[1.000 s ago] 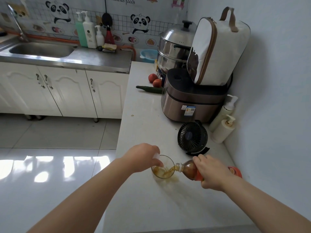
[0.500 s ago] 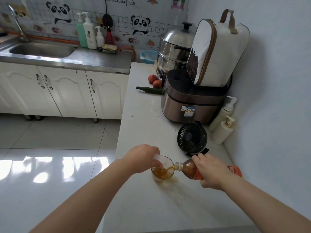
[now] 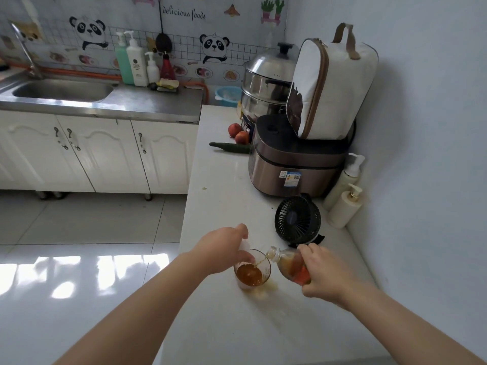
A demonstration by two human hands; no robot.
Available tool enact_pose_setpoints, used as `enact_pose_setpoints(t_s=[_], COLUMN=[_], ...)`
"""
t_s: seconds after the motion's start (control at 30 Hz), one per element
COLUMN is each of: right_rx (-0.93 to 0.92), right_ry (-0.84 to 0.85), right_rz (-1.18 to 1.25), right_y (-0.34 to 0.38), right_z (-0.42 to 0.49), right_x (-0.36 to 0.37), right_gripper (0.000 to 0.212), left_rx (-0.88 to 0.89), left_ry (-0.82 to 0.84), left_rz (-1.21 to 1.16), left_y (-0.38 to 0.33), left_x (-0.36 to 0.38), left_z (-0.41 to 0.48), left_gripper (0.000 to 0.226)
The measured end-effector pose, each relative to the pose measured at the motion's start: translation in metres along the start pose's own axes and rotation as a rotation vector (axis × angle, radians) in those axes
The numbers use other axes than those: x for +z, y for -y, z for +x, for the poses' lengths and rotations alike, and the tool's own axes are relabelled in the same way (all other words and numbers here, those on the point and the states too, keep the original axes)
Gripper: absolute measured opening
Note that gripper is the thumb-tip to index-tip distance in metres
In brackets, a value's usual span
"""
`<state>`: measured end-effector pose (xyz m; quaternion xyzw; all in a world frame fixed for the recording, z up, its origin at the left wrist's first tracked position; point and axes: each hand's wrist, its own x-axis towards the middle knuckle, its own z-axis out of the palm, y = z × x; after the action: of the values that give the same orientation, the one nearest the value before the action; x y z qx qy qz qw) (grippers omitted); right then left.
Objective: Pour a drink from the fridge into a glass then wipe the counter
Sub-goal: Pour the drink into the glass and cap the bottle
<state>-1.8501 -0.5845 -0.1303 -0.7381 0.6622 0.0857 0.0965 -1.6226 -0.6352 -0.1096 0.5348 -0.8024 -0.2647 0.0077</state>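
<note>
Glass (image 3: pixel 252 270), one, in left-hand fingers (image 3: pixel 243 255); bottle (image 3: pixel 290 266), one, in right-hand fingers (image 3: pixel 312 250).

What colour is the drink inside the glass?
Amber brown drink in the clear glass, head view.

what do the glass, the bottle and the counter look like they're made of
Glass: clear and glossy, probably real glass; the amber drink shows through its wall.
Bottle: clear, thin-walled, with a threaded neck, likely plastic; an orange label wraps its body.
Counter: white, smooth, faintly shiny, stone or a stone-like composite; which one cannot be told.
</note>
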Motion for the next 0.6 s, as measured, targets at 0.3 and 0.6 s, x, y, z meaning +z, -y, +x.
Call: enact_pose_setpoints(t_s=[0.3,0.6], right_rx=[0.173,0.078], right_ry=[-0.153,-0.366], right_rz=[0.478,0.667], right_y=[0.007,0.022], right_z=[-0.016,-0.021], right_x=[-0.002,-0.027], right_gripper=[0.074,0.054], left_rx=[0.039,0.168], left_ry=[-0.054,-0.163], left_rz=[-0.023,0.014], left_y=[-0.025,-0.082], left_x=[-0.021,-0.056], left_z=[0.005,0.009], left_gripper=[0.051,0.038])
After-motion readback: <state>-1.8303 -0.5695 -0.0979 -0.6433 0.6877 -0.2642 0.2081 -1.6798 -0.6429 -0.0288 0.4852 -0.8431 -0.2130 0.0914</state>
